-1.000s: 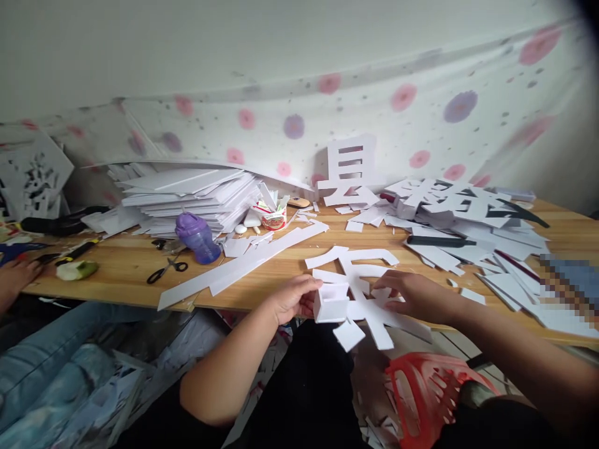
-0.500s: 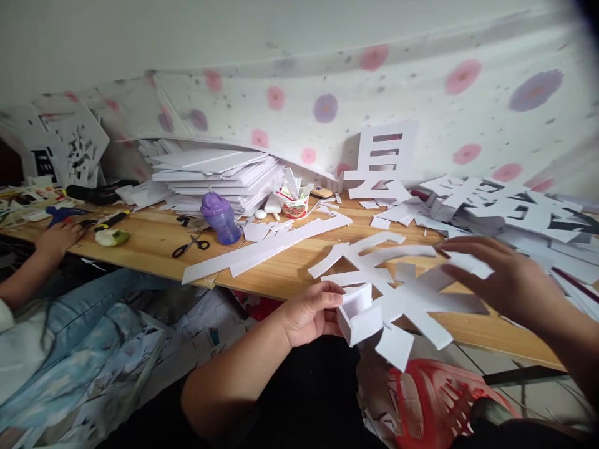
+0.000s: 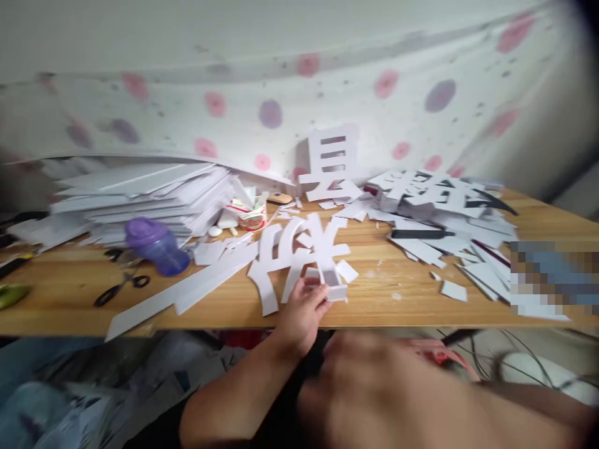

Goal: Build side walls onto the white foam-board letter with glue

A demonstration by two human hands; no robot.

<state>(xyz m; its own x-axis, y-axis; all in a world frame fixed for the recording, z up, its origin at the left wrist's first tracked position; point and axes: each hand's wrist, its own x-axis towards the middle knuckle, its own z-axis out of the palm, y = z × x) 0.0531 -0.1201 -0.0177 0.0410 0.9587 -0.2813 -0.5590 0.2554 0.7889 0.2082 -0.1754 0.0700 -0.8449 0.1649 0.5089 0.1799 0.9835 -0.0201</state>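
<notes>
My left hand (image 3: pixel 302 315) pinches the near edge of a white foam-board character (image 3: pixel 318 246), where raised side walls form a small open box. The piece has curved strokes that fan out over the wooden table (image 3: pixel 374 312). Close to the camera, below the table edge, my right hand (image 3: pixel 369 386) is smeared by motion, so its fingers and anything in them cannot be made out. A small white scrap (image 3: pixel 347 271) lies just right of the character.
Scissors (image 3: pixel 122 289), a purple cup (image 3: pixel 156 245) and stacked white boards (image 3: pixel 150 193) are at left. Behind the character stands a tub of scraps (image 3: pixel 253 215). Cut characters (image 3: pixel 430 187), a black knife (image 3: pixel 418 234) and offcuts lie at right.
The view has swung right. My left hand has brought the character round to a new angle over the table. My right hand has left the character and come down close to the camera.
</notes>
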